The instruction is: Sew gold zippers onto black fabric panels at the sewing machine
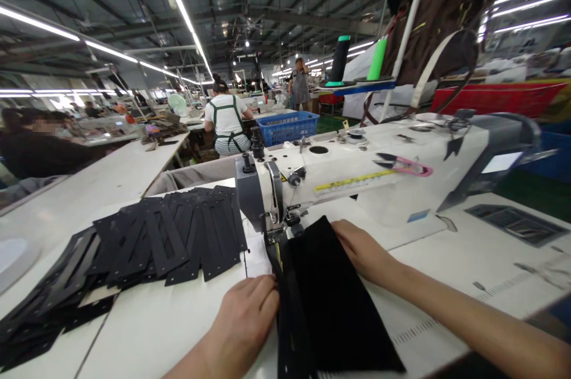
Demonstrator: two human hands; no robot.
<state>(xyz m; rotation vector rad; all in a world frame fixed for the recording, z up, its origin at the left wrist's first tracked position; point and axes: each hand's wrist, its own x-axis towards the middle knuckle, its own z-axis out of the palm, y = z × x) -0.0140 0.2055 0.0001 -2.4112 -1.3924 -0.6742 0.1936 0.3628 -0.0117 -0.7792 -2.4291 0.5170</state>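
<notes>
A black fabric panel (339, 307) lies on the sewing machine bed, with a dark strip with a zipper (285, 301) along its left side. The strip's far end runs under the presser foot of the white sewing machine (357, 188). My left hand (243, 319) is closed, its fingers pinching the strip's left edge just in front of the foot. At the panel's far right corner, my right hand (359, 248) grips the edge; some of its fingertips are hidden by the cloth.
Black pieces with slots (165, 236) lie heaped to the left. Pink-handled thread snips (404, 165) rest against the machine arm. Thread cones (341, 60) stand on a blue holder behind. A blue basket (288, 126) and a co-worker in a white top (227, 120) are farther back.
</notes>
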